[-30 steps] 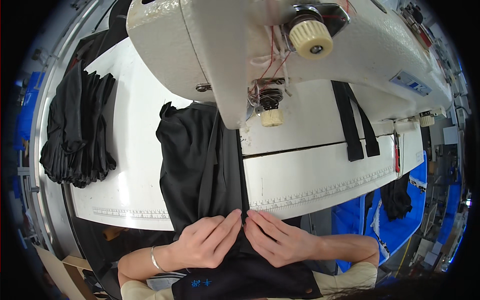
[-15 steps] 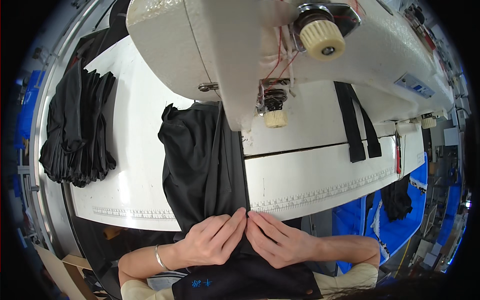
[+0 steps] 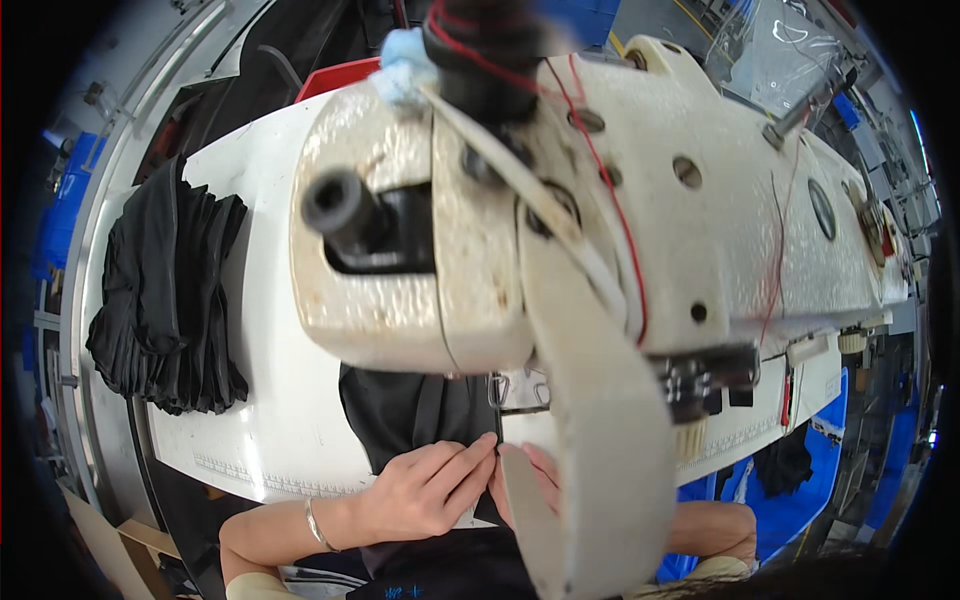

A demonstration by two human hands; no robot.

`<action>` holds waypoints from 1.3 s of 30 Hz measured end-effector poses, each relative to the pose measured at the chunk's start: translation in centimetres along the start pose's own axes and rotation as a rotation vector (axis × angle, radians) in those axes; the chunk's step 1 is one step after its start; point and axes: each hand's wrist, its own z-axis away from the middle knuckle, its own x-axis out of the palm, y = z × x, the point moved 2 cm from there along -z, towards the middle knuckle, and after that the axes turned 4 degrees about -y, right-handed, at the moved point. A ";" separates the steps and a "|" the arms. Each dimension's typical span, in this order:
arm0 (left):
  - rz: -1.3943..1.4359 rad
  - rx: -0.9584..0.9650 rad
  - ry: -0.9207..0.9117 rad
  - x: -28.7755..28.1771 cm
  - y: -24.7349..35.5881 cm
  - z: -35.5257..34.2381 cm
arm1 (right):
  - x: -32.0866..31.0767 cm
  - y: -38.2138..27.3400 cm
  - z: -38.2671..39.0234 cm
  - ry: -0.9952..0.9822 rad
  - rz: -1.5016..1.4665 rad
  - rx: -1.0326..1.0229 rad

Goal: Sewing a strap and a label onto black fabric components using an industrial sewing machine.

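Observation:
A black piece of cloth (image 3: 395, 415) lies on the white sewing table, its far part hidden under the head of a sewing machine (image 3: 480, 320). At its near right edge my left hand (image 3: 425, 490) is closed in a pinch, thumb and fingers gripping the cloth. Directly beside it is my right hand (image 3: 543, 468), its fingertips at the same edge. A pale curved machine part (image 3: 620, 460) covers much of that hand, so its grip is partly hidden. The needle area is out of sight behind the machine head.
A thick stack of black fabric pieces (image 3: 165, 300) sits on the left of the table. Toward the right lie a red-handled tool (image 3: 786, 400) and a black strap end (image 3: 741, 397). A blue bin (image 3: 830, 480) with dark cloth (image 3: 783, 465) stands beyond the table's right edge.
The view has shifted, so the machine's top now shows and its body blocks more of the table and my right hand. Both hands stay together at the cloth's edge.

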 end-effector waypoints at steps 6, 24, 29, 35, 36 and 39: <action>0.172 -0.105 0.081 -0.5 -3.5 -1.6 | 0.6 4.1 -1.8 0.034 -0.015 0.037; 0.505 -0.443 -0.157 0.4 -7.6 -0.5 | 6.6 7.0 -2.2 0.441 -0.229 -0.029; 0.161 -0.149 0.163 0.0 -6.9 -1.4 | 6.1 6.0 -1.9 0.289 -0.121 -0.063; 0.230 -0.154 0.182 1.2 -7.1 -1.0 | 5.8 7.5 -1.4 0.212 -0.265 0.060; 0.180 -0.126 0.154 1.2 -7.1 -1.0 | 5.9 7.9 -1.1 0.178 -0.310 0.113; -0.031 -0.103 0.022 -0.5 -6.2 0.1 | 7.1 8.7 -1.5 0.126 -0.503 0.212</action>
